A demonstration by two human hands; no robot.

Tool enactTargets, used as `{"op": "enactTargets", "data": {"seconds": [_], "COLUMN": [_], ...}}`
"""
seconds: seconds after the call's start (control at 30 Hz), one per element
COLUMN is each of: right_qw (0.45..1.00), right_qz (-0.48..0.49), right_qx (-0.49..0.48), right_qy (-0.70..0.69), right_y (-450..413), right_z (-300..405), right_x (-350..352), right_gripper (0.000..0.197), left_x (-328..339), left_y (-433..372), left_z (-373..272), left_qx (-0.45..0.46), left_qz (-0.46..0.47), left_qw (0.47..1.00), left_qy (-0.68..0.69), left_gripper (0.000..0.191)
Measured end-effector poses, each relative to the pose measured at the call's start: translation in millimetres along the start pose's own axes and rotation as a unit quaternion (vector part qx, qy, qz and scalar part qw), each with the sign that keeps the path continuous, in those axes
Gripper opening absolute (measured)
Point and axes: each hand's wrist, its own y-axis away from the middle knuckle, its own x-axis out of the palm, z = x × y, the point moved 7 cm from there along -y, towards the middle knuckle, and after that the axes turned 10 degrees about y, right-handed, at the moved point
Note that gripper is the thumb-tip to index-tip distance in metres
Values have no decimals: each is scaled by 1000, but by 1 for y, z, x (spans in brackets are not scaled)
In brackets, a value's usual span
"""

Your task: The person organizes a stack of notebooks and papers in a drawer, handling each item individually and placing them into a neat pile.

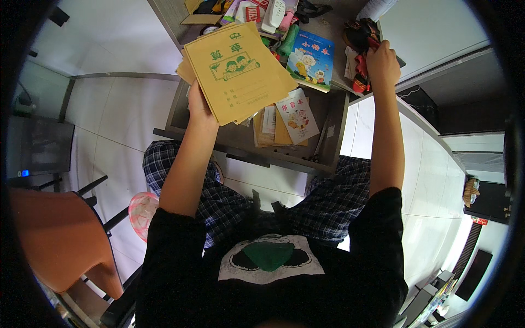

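My left hand grips a stack of tan paper exercise books by its left edge, above the open drawer. Green print and a drawing of two children decorate the top cover. At the right end of the desktop, my right hand has its fingers curled around a red-and-black item, whose exact kind I cannot tell. Between the hands lies a blue-covered exercise book on the desktop's front edge. Inside the drawer, a white booklet with pink print rests over several tan papers.
Behind the stack, the desktop holds a white handset-shaped object, a green bottle-like object and an open cardboard box. To the left stand an orange-brown chair and a pink-and-white plastic basket. My knees flank the drawer.
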Motion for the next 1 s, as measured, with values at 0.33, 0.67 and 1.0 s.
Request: {"op": "enactTargets", "data": {"seconds": [0.33, 0.67, 1.0], "right_qw": [997, 910, 902], "right_qz": [20, 31, 120], "right_qx": [-15, -411, -406], "right_qy": [73, -46, -84], "right_y": [10, 80, 67], "right_z": [6, 90, 72], "right_x": [41, 50, 106], "right_gripper": [47, 48, 31], "left_x": [-4, 8, -4], "left_y": [-1, -7, -10], "left_z": [-8, -23, -34], "left_qx": [23, 29, 64], "left_qz": [-15, 22, 0], "left_qw": [1000, 999, 998], "left_qy": [-10, 20, 9], "left_gripper": [33, 38, 38]}}
